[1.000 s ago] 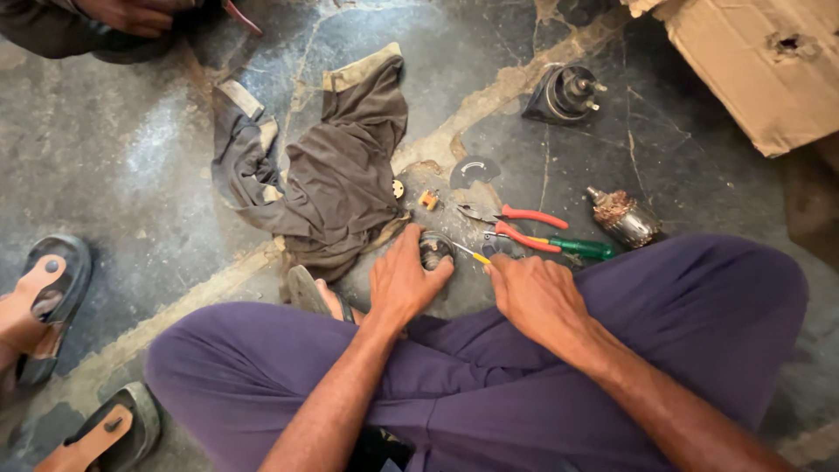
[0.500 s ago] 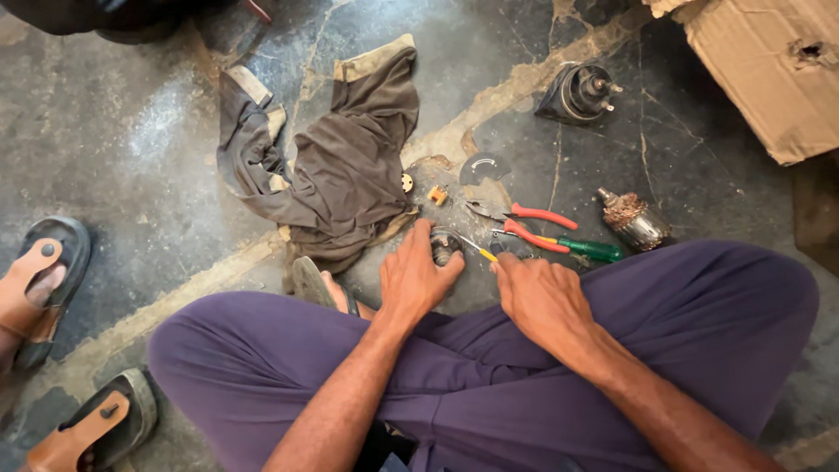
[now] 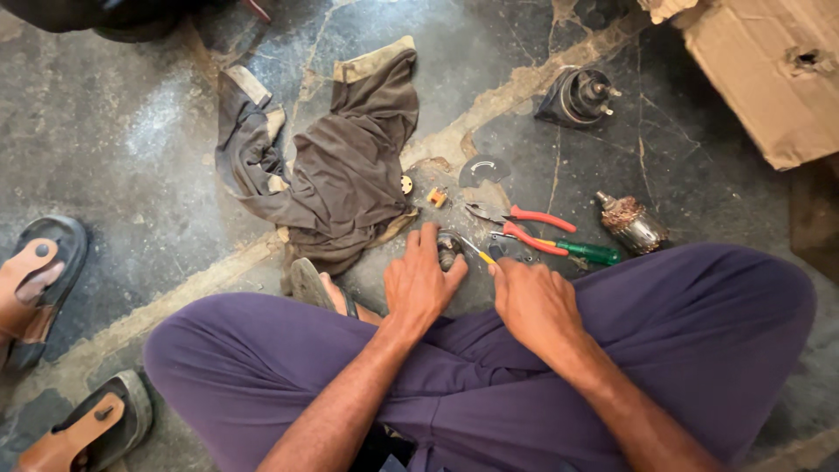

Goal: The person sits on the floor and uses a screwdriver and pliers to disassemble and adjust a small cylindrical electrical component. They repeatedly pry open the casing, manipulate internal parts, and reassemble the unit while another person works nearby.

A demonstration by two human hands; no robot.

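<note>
I sit cross-legged in purple trousers on a dark stone floor. My left hand rests on the floor with its fingers curled around a small round metal part. My right hand lies just right of it, fingers bent down at a small tool with a yellow tip; whether it grips the tool is hidden. Red-handled pliers and a green-handled screwdriver lie just beyond my right hand.
A crumpled brown cloth lies ahead left. A motor armature and a black motor housing sit right of it, a cardboard box at top right. Another person's sandalled feet are at the left edge.
Both hands have stayed at the small metal part with only slight finger shifts. The view has tilted a little, so the things on the floor sit lower in the picture.
</note>
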